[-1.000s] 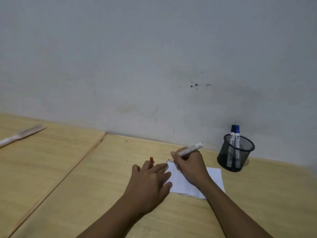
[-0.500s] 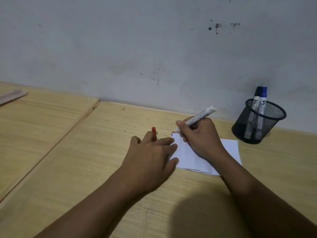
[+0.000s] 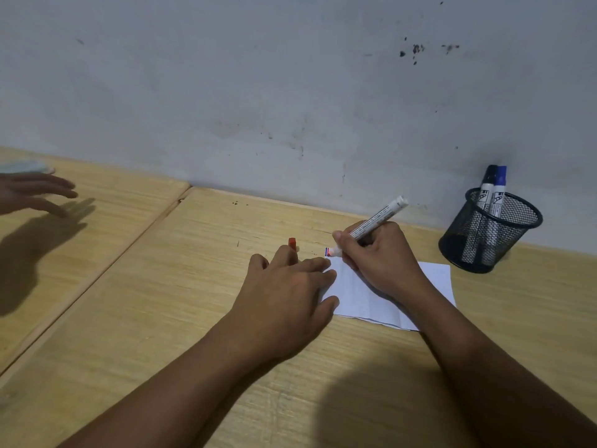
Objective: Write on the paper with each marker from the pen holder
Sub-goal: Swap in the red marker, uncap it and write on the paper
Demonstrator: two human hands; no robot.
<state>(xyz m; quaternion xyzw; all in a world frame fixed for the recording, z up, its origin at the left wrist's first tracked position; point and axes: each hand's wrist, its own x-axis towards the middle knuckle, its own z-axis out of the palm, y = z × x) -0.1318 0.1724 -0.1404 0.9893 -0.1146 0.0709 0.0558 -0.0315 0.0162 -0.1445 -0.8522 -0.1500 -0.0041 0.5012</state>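
While the right hand pinches an uncapped marker in closed fingers, tip at the far left corner of the paper beside small red and blue marks, the left hand lies flat on the sheet's left edge, fingers curled around a red cap. So near the corner, the tip could slip onto the table. If the left hand lifts, the sheet may skid. A black and a blue marker wait in the mesh pen holder; a stranger's hand hovers far left.

Plain study room: wooden desk, scuffed wall
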